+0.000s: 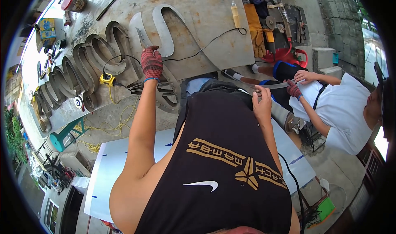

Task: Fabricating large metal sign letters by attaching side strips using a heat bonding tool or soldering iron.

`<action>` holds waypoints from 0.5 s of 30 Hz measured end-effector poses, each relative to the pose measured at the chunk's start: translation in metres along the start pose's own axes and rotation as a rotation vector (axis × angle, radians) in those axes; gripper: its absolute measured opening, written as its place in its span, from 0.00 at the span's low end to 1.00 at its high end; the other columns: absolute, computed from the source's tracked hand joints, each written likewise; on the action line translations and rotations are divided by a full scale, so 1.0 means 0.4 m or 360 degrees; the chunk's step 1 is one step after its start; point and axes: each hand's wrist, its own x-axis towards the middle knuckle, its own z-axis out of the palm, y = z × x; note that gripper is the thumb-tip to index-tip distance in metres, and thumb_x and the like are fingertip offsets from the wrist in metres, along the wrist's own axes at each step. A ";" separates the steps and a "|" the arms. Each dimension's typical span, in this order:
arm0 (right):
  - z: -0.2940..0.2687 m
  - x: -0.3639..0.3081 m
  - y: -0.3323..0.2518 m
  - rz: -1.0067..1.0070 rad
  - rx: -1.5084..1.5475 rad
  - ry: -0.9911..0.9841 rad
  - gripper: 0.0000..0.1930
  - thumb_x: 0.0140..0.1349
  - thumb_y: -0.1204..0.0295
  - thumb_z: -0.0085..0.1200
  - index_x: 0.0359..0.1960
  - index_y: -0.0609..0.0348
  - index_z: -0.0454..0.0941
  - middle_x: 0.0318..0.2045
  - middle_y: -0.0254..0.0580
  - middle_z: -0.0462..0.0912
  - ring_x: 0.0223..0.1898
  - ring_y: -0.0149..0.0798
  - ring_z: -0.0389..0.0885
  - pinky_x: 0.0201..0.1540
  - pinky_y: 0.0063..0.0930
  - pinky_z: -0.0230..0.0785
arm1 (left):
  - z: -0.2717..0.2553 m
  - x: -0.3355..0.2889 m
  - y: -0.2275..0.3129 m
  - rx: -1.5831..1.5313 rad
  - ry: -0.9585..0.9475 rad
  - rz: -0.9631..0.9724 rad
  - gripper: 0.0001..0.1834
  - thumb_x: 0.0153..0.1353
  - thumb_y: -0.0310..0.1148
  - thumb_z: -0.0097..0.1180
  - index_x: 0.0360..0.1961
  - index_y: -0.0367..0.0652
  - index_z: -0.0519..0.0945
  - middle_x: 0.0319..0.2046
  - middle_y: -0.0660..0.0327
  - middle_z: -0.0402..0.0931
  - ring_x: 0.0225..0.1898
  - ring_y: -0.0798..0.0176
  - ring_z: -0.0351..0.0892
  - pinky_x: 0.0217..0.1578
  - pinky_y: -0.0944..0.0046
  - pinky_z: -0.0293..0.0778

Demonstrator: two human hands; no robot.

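Observation:
My left hand (pixel 152 63), in a red knitted glove, is closed at the edge of a flat grey metal letter piece (pixel 140 28) on the table. Beside it a long thin metal strip (pixel 165 31) stands on edge, bent into an S-like curve. The strip runs off the table's near right edge toward my bare right hand (pixel 262 104), whose bent fingers meet it; their exact grip is partly hidden. Farther right, a co-worker's gloved hand (pixel 293 89) holds the strip's end, with their other hand (pixel 304 76) close by.
Bent metal letter outlines (pixel 97 54) stand along the table's left. A yellow power outlet block (pixel 107 79) hangs at its edge, its cable crossing the tabletop. A hammer (pixel 111 5) and a jar (pixel 74 3) lie beyond. Gloves (pixel 253 30) and tools fill the right; a white panel (pixel 101 184) lies behind me.

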 end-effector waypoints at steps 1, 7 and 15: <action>0.001 0.001 -0.002 0.0012 -0.0001 0.0013 0.14 0.65 0.77 0.57 0.52 0.62 0.80 0.43 0.45 0.77 0.42 0.42 0.78 0.50 0.35 0.72 | 0.001 -0.003 0.002 0.0020 -0.0019 0.0005 0.12 0.66 0.30 0.56 0.49 0.44 0.83 0.47 0.47 0.81 0.52 0.44 0.80 0.57 0.48 0.74; 0.012 0.003 -0.010 0.0048 0.0017 0.0018 0.14 0.65 0.75 0.58 0.51 0.61 0.80 0.42 0.45 0.78 0.42 0.44 0.78 0.50 0.36 0.72 | -0.013 0.001 0.031 0.0026 -0.0137 0.0041 0.11 0.66 0.30 0.56 0.47 0.43 0.84 0.46 0.45 0.81 0.51 0.41 0.80 0.56 0.47 0.74; 0.018 0.001 -0.009 0.0042 -0.0002 0.0016 0.13 0.65 0.76 0.57 0.51 0.61 0.80 0.40 0.44 0.78 0.40 0.42 0.78 0.49 0.35 0.72 | 0.020 -0.022 0.079 0.0055 -0.0541 0.0303 0.12 0.62 0.32 0.60 0.47 0.48 0.83 0.44 0.48 0.82 0.49 0.41 0.81 0.52 0.44 0.75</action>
